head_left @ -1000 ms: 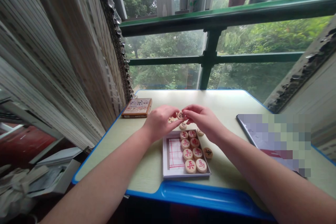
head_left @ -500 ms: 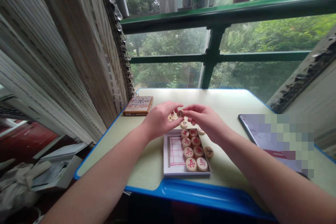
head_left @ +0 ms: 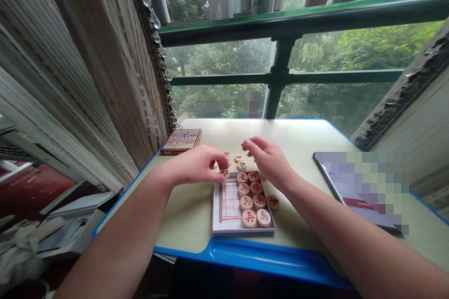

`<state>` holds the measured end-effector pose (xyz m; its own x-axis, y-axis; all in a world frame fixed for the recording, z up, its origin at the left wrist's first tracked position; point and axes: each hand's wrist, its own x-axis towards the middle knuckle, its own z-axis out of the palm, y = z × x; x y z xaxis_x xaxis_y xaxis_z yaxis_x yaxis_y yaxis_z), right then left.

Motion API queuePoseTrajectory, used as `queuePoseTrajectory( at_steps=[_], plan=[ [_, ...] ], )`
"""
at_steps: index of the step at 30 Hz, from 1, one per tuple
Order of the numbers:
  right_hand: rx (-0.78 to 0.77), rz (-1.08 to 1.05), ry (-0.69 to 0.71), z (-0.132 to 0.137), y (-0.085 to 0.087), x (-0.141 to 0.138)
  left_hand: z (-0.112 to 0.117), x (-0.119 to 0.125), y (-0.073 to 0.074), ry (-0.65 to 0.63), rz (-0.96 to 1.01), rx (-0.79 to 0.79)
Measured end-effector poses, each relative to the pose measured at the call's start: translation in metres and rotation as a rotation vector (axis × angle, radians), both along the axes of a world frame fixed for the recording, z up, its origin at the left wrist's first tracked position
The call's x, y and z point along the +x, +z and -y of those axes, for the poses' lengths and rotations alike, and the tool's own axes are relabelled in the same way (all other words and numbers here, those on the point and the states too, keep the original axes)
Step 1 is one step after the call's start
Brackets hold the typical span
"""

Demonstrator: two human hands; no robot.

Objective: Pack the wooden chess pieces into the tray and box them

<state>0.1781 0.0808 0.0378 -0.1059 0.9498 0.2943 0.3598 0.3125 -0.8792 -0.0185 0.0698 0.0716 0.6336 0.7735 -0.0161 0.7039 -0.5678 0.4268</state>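
A white box [head_left: 216,215] of Chinese chess pieces lies before me, its floor showing red lines. Round wooden pieces with red characters, such as the horse piece [head_left: 263,218], fill two columns along its right side. My left hand [head_left: 201,163] pinches a black-character chess piece [head_left: 225,174] between thumb and fingers at the box's far left corner. Behind the box, my right hand [head_left: 263,152] hovers with loosely bent fingers, nothing visible in them. Between the hands lie loose black-character pieces, among them one piece [head_left: 241,166] just beyond the box. Fingers partly hide others.
Another black-character piece [head_left: 273,202] rests against the box's right side. At the table's far left lies a flat decorated box [head_left: 181,141]. A tablet-like device [head_left: 354,191], partly pixelated, is on the right. The table [head_left: 287,131] has a blue edge; curtains and a window surround it.
My left hand has brought the black-character piece down and left, towards the box's far left corner. My right hand has come away from that piece. The view has shifted slightly.
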Motion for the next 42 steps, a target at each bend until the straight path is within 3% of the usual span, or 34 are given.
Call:
queuePoseTrajectory(
  at_steps=[5,11,22,31,42],
  plan=[
    [0.057,0.151,0.032,0.005,0.001,-0.003,-0.001,0.0,-0.004,-0.025,-0.085,0.053],
    [0.076,0.105,-0.013,0.002,0.004,0.002,-0.006,0.0,-0.009,0.014,-0.172,0.009],
    [0.116,0.092,-0.033,0.006,0.01,0.002,-0.003,0.005,-0.005,-0.053,-0.162,0.003],
    [0.007,0.07,-0.039,-0.001,0.005,0.005,-0.004,0.009,-0.012,-0.059,-0.124,-0.054],
    [-0.02,0.051,-0.032,-0.003,0.006,0.008,-0.003,0.007,-0.009,-0.085,-0.114,-0.077]
  ],
)
